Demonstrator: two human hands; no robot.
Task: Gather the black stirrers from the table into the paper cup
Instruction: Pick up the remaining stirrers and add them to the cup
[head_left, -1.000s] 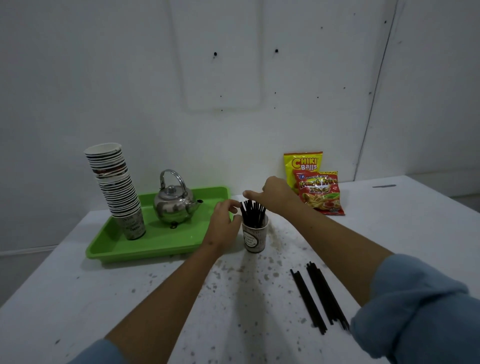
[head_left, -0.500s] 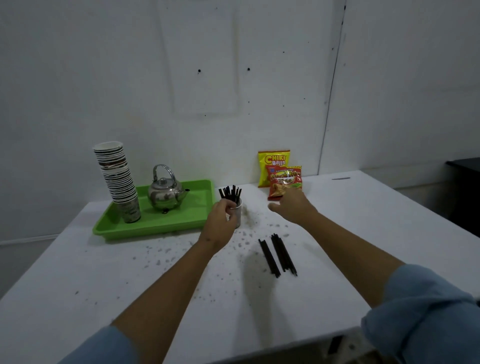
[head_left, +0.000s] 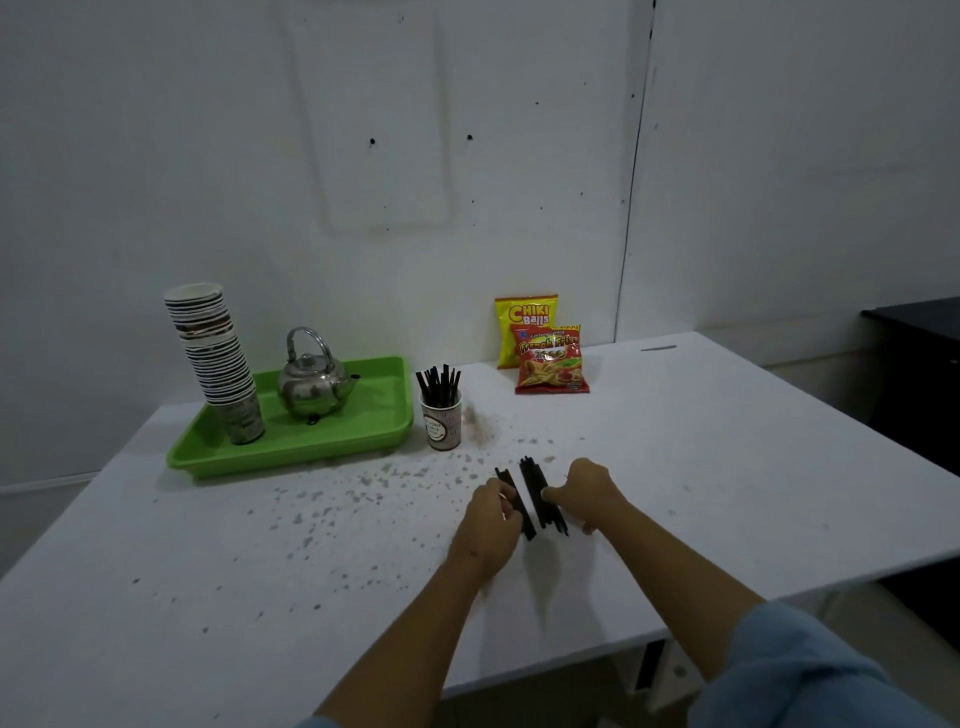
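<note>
A patterned paper cup (head_left: 442, 427) stands just right of the green tray, with several black stirrers (head_left: 438, 385) upright in it. Two bundles of black stirrers (head_left: 531, 480) lie side by side on the white table, nearer to me. My left hand (head_left: 492, 517) rests against the left bundle, its fingers curled onto it. On the right bundle's right side, my right hand (head_left: 587, 489) touches the stirrers with thumb and fingertips. Neither bundle is lifted off the table.
The green tray (head_left: 363, 435) at the back left carries a tall stack of paper cups (head_left: 213, 358) and a metal kettle (head_left: 313, 382). Two snack bags (head_left: 545, 348) lean by the wall. Brown specks dot the table (head_left: 234, 545). A dark cabinet (head_left: 919, 374) stands on the right.
Both hands have left the cup and come back toward me to the stirrers lying on the table. The left hand let go of the cup. The camera view has pulled back.
</note>
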